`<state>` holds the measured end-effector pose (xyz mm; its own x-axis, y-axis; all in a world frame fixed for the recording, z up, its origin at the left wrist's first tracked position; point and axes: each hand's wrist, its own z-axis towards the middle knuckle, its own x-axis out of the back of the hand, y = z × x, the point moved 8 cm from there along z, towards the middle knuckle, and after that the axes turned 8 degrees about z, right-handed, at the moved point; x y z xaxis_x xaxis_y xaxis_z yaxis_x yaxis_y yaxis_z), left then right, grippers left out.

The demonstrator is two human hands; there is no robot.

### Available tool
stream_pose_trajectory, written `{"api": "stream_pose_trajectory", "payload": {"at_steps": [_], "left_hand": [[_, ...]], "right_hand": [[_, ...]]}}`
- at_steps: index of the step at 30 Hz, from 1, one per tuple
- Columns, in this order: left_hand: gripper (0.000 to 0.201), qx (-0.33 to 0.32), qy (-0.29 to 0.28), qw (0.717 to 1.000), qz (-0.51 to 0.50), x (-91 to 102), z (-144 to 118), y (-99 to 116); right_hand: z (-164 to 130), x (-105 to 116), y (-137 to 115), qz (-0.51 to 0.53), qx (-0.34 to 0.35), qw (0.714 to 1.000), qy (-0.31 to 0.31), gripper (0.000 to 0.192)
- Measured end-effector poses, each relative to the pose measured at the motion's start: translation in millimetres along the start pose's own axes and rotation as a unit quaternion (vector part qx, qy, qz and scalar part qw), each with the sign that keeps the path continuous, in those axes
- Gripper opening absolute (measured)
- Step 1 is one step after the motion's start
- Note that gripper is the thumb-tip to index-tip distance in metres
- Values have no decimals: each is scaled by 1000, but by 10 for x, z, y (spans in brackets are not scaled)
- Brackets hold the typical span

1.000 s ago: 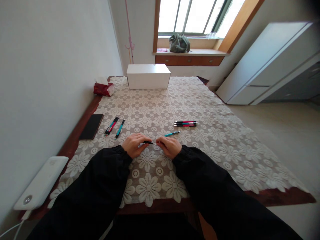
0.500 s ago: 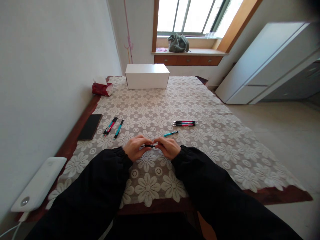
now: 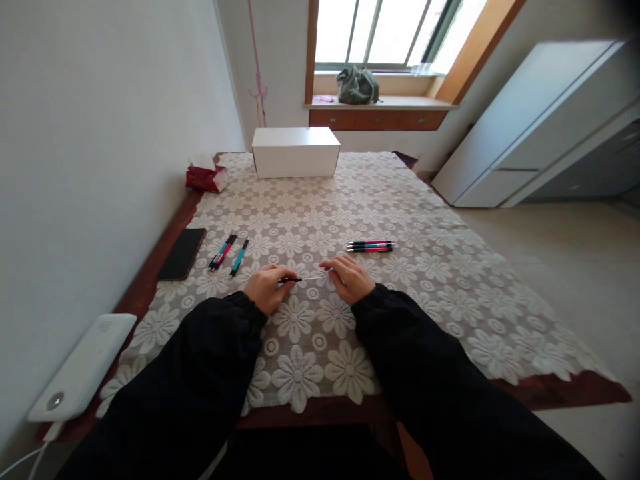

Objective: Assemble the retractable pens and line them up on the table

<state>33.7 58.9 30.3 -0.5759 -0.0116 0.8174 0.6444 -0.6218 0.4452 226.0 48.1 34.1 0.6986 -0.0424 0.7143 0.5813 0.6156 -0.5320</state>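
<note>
My left hand (image 3: 267, 289) is closed on the black front part of a pen (image 3: 291, 280), held level just above the tablecloth. A thin pale refill (image 3: 313, 278) sticks out of that part towards the right. Across from it, my right hand (image 3: 351, 279) has its fingers curled over a teal pen barrel (image 3: 329, 269). Only a small bit of the barrel shows at the fingertips; the hand hides the rest. Left of my left hand lie a single teal and black pen (image 3: 240, 257) and a small group of pens (image 3: 223, 253).
Beyond my right hand lies a row of pens (image 3: 371, 246). A black phone-like slab (image 3: 182, 254) and a white power bank (image 3: 85, 367) with a cable lie along the left edge. At the back are a white box (image 3: 295, 160) and a red tissue pack (image 3: 206, 179) on the lace tablecloth (image 3: 296, 373).
My hands have moved apart, and the pale refill now shows between them. My right hand has shifted right and forward onto the teal barrel that lay on the cloth.
</note>
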Motion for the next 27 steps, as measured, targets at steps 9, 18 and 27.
{"api": "stream_pose_trajectory", "payload": {"at_steps": [9,18,27], "left_hand": [[12,13,-12,1000,7,-35,-1,-37],[12,10,-15,1000,3,-55,-13,-31],[12,-49,-33,998,-11,-93,-11,76]], "right_hand": [[-78,33,366,-135,-63,988,-28,19],[-57,-146,83,-94,-24,994,-40,13],[-69,-277,-93,-56,28,996,-60,16]]}}
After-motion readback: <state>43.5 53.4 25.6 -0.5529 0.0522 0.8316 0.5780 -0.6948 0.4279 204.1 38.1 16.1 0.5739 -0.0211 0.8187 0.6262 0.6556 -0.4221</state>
